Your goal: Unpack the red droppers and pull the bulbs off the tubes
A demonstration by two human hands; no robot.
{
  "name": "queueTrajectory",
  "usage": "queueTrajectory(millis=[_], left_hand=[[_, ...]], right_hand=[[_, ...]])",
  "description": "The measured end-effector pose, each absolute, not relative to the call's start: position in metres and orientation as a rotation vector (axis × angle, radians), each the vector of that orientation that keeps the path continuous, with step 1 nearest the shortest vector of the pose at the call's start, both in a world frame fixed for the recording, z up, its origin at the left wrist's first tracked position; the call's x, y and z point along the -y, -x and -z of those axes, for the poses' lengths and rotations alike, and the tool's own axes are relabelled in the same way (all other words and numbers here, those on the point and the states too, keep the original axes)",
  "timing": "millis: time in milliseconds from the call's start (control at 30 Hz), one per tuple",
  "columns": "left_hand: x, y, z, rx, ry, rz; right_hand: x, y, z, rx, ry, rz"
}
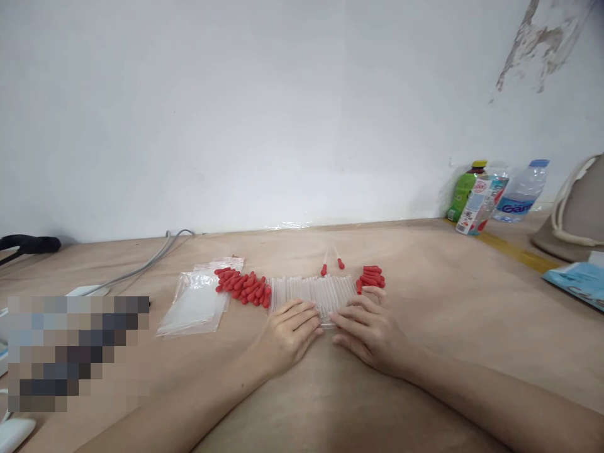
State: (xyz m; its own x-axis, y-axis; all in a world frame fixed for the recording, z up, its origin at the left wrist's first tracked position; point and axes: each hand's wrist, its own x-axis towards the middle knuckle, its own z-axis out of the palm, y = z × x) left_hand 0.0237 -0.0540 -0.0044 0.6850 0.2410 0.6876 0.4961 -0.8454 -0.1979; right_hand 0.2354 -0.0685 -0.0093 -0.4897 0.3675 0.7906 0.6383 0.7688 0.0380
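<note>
A row of clear dropper tubes (306, 289) lies side by side on the brown table covering in front of me. My left hand (293, 330) rests over the near left part of the row, fingers stretched out and together. Across the near right part lies my right hand (370, 324), its fingers spread over the tube ends. Red rubber bulbs (243, 287) form a pile left of the tubes, and a smaller stack of red bulbs (372, 277) sits beyond my right fingers. Behind the row are two droppers with red bulbs fitted, a left one (324, 269) and a right one (340, 263).
Clear zip bags (195, 302) lie left of the bulb pile. A grey cable (151, 261) runs across the left side. At the back right stand a green bottle (461, 192), a labelled bottle (479, 204) and a blue-capped bottle (521, 195), near a blue packet (578, 283).
</note>
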Motion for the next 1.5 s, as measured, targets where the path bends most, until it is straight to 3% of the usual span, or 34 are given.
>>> queueTrajectory(millis=[533, 767, 1033, 1500], left_hand=[[0.063, -0.020, -0.001, 0.409, 2.719, 0.877], [0.046, 0.019, -0.006, 0.708, 2.562, 1.044], [0.023, 0.034, -0.006, 1.145, 2.352, 1.013], [0.027, 0.010, -0.014, 1.162, 2.361, 0.745]], right_hand=[[0.082, -0.244, 0.014, 2.114, 0.574, 0.608], [0.069, -0.289, 0.004, 1.999, 0.790, 0.667], [0.041, -0.304, 0.012, 1.896, 0.939, 0.245], [-0.004, -0.310, -0.012, 1.505, 1.371, -0.110]])
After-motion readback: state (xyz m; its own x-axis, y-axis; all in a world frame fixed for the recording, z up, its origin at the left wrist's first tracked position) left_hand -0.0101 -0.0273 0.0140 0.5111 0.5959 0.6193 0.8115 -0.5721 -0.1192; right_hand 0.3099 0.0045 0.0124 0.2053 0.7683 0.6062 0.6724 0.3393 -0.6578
